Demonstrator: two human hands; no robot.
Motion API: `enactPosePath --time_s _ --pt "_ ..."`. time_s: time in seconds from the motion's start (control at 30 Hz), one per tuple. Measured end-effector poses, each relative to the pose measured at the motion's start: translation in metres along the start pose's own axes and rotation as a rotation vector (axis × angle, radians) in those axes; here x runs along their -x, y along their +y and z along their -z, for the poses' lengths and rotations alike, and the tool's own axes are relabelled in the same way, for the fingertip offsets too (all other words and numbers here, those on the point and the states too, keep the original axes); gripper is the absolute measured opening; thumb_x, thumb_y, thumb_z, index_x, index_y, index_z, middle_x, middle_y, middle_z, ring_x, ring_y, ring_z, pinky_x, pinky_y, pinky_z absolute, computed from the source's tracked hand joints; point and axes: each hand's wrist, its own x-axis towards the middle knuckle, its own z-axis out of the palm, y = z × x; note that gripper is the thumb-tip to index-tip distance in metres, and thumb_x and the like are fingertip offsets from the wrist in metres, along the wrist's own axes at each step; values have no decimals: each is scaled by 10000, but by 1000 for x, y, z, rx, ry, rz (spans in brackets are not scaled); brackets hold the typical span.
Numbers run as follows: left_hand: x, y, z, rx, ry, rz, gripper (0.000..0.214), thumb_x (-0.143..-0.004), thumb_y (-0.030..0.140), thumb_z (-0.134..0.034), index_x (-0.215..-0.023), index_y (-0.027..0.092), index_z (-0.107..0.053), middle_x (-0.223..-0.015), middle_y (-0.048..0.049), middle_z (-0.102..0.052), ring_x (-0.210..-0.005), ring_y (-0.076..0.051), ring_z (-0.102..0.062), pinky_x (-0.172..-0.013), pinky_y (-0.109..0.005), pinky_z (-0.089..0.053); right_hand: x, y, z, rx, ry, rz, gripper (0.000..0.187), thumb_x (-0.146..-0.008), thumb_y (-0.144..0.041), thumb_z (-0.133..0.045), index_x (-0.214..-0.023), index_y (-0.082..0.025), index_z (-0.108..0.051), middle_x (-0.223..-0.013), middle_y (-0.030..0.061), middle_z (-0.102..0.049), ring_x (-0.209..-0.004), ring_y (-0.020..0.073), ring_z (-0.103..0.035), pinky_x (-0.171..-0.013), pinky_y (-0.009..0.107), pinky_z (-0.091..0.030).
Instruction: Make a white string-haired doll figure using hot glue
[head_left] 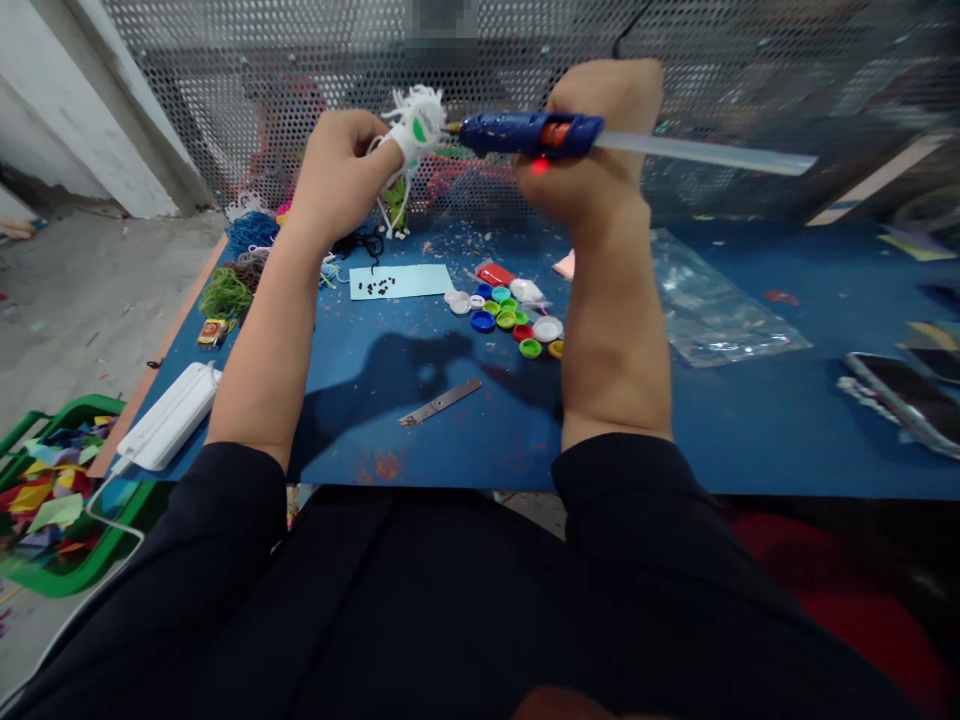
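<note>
My left hand pinches a small white yarn figure with a frayed top, a green patch on its side and loose strands hanging down. My right hand is wrapped round a blue hot glue gun, a long clear glue stick jutting from its back end. The gun's nozzle points left, touching or almost touching the figure; I cannot tell which. A red light glows on the gun. Both hands are raised above the blue table, near the perforated metal panel.
Bottle caps in several colours and a light blue card with small black bits lie mid-table. A metal blade rests in front. Yarn bundles and a white power pack sit left; a plastic bag and phone right.
</note>
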Motion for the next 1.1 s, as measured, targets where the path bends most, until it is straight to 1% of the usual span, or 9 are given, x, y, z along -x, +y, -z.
enactPosePath --time_s 0.07,0.17,0.27,0.37,0.53,0.67,0.83,0.97,1.1 --pt "1 1 -1 -4 10 -6 222 -757 442 -645 -580 310 -632 -665 -23 -617 -711 -219 -502 -632 -422 -294 -1 1 -1 1 10 14 216 -762 -251 -644 -904 -189 -795 -997 148 -789 -891 293 -696 -692 366 -325" --pt "1 4 -1 -4 2 9 217 -744 433 -631 -570 304 -640 -651 -15 -636 -701 -214 -511 -628 -424 -304 -3 3 -4 26 -16 16 220 -763 -253 -655 -907 -161 -793 -990 153 -783 -864 267 -678 -679 355 -276" --pt "1 6 3 -2 -41 41 212 -709 500 -636 -543 373 -671 -657 4 -686 -775 -270 -593 -658 -470 -337 -5 6 -5 -1 -2 11 209 -772 -226 -672 -912 -123 -788 -1003 157 -782 -878 254 -678 -682 351 -256" --pt "1 6 4 7 -44 62 191 -680 539 -647 -537 423 -695 -646 1 -695 -865 -322 -649 -674 -502 -351 -5 9 -7 -85 27 42 165 -772 -208 -684 -888 -137 -778 -1014 145 -785 -896 250 -672 -704 353 -275" --pt "0 3 0 53 -16 48 192 -719 470 -651 -575 347 -680 -669 -16 -668 -681 -243 -566 -629 -447 -368 -3 12 -11 -201 78 103 122 -775 -222 -689 -862 -161 -750 -1015 122 -774 -906 232 -651 -722 345 -287" --pt "-1 0 -1 50 -13 44 200 -764 416 -647 -600 302 -644 -663 -12 -656 -664 -201 -526 -617 -411 -354 -2 12 -14 -199 118 107 122 -745 -249 -689 -828 -175 -738 -990 102 -780 -893 221 -652 -718 354 -285" --pt "0 -1 -1 55 -33 25 222 -787 414 -658 -601 295 -639 -647 -22 -634 -651 -194 -497 -625 -420 -337 -2 13 -15 -182 123 140 178 -782 -266 -641 -883 -204 -774 -1005 95 -786 -901 234 -656 -718 354 -321" --pt "0 1 -2 22 -15 44 241 -777 427 -641 -572 300 -624 -630 -13 -636 -655 -198 -494 -624 -418 -329 -2 13 -14 -131 88 141 238 -749 -231 -669 -942 -175 -796 -1034 108 -791 -963 262 -713 -715 359 -344" --pt "-1 -2 1 13 -24 79 271 -746 495 -646 -528 335 -628 -624 -3 -647 -660 -214 -516 -638 -440 -338 -2 22 -8 -236 75 133 223 -769 -187 -664 -967 -203 -765 -1107 103 -768 -1083 291 -698 -880 405 -477"
